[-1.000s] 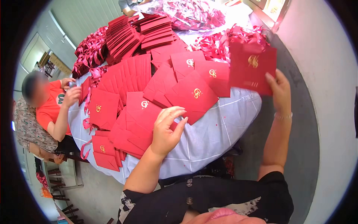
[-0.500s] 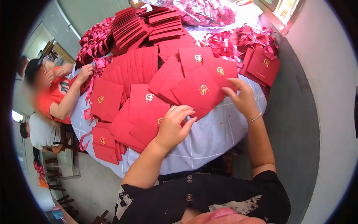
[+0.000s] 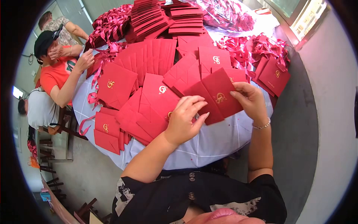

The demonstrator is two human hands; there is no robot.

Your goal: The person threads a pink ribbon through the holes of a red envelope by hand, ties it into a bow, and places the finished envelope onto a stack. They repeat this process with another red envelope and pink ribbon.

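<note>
My right hand (image 3: 252, 100) pinches the right edge of a flat-folded red paper bag (image 3: 223, 88) with a gold logo, thumb in front. The bag is tilted up over another red bag. My left hand (image 3: 187, 120) is close to the lower left of these bags, its fingers curved and its thumb apart, holding nothing I can see. Beneath and beside my left hand lie overlapping flat red bags (image 3: 158, 102) with gold logos and folded bottoms.
Fanned bags (image 3: 147, 56) and tall stacks (image 3: 147, 18) cover the far side of the cloth-covered table (image 3: 209, 149). Pink ribbons (image 3: 257, 48) and bags with ribbon handles (image 3: 275, 76) lie at right, beside a wall. A person in orange (image 3: 56, 80) sits at left; others are behind.
My right hand has closed on the bag's edge and tilted the bag up. My left hand has shifted slightly right. The whole view has shifted a little.
</note>
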